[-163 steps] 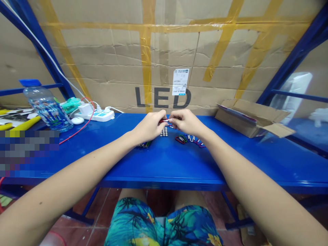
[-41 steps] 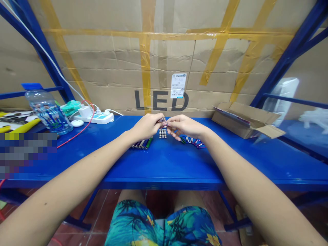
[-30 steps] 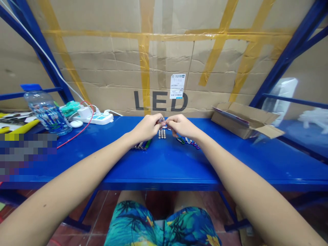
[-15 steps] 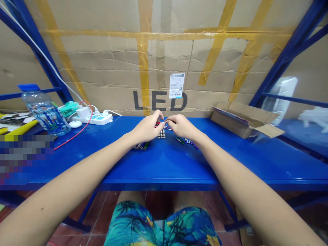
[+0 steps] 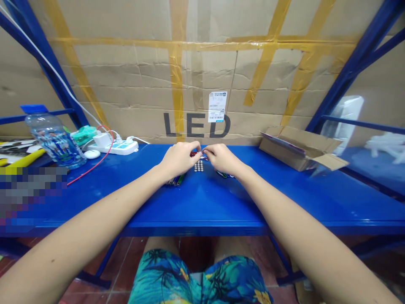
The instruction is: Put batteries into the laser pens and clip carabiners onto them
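My left hand [image 5: 179, 159] is closed, thumb and fingers pinching a small shiny red piece [image 5: 195, 154] whose kind I cannot make out. Almost touching it, my right hand [image 5: 221, 157] pinches with thumb and forefinger at the piece's right end; what those fingertips grip is too small to tell. Just below the hands, small silver round pieces [image 5: 198, 166] stand in rows on the blue table [image 5: 202, 207]. Several slim green and dark sticks with metal ends [image 5: 175, 181] lie partly under my left wrist. By my right wrist are coloured carabiners [image 5: 221, 173], mostly covered.
An open cardboard box [image 5: 284, 150] is at the back right. On the left stand a water bottle [image 5: 55, 139] and a white power strip [image 5: 122, 147], with a red cable [image 5: 103, 158] running forward. A big taped carton [image 5: 133, 93] closes off the back.
Both hands stay close together, with the left fingers turned slightly lower over the red piece. My right wrist now covers more of the carabiners. The view has shifted a little.
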